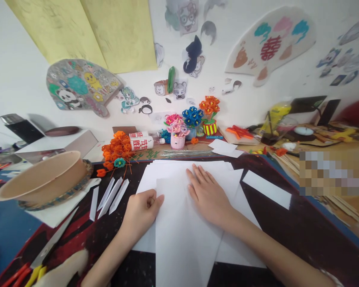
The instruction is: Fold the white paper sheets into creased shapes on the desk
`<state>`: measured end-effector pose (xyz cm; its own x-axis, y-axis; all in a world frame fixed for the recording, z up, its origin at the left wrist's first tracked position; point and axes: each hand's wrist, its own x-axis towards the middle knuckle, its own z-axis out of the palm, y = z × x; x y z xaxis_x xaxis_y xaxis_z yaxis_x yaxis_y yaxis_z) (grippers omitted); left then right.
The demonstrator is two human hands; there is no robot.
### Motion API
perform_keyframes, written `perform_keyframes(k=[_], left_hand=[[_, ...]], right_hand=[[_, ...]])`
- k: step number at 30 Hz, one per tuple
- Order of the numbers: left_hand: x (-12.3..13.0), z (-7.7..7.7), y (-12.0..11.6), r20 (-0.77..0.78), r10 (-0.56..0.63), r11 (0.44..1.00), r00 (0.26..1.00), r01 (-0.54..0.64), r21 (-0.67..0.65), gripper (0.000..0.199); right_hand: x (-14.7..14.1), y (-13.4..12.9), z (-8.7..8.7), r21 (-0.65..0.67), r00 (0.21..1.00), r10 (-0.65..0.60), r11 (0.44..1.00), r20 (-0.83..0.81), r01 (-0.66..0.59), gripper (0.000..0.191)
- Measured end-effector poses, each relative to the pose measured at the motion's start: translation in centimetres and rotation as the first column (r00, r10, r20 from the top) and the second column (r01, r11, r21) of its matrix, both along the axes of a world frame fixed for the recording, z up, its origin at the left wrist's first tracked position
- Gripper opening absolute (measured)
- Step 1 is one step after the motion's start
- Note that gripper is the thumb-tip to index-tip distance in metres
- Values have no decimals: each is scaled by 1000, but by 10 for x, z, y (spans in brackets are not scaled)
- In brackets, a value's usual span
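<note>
A white sheet of paper [182, 247] lies lengthwise in front of me, its near end running off the bottom of the view. My left hand [143, 209] is closed at its left edge, thumb over the paper and fingers curled. On the upper right part of the sheet rests my right hand [208, 195], open and flat with the fingers stretched forward. Beneath are more white sheets [239, 249], fanned out on the dark table. Left of my left hand lie several narrow folded paper strips [110, 195]. A rectangular white paper piece [267, 189] lies to the right.
Large scissors [52, 245] with red and yellow handles lie at lower left, near a round tan basin [44, 175]. Orange craft flowers [116, 149] sit at the back left. Small potted craft flowers [178, 135] stand by the wall. Thin sticks [287, 165] lie at right.
</note>
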<state>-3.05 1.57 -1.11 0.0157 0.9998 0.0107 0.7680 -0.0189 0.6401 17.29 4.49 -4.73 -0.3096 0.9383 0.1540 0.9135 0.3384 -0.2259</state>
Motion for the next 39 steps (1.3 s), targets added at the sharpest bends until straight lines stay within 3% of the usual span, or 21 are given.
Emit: perform_keyframes(k=[39], left_hand=[[-5, -3, -1, -5, -22, 1000, 1000, 22, -9, 41]], right_hand=[[1, 0, -1, 11, 1000, -17, 1000, 10, 17, 55]])
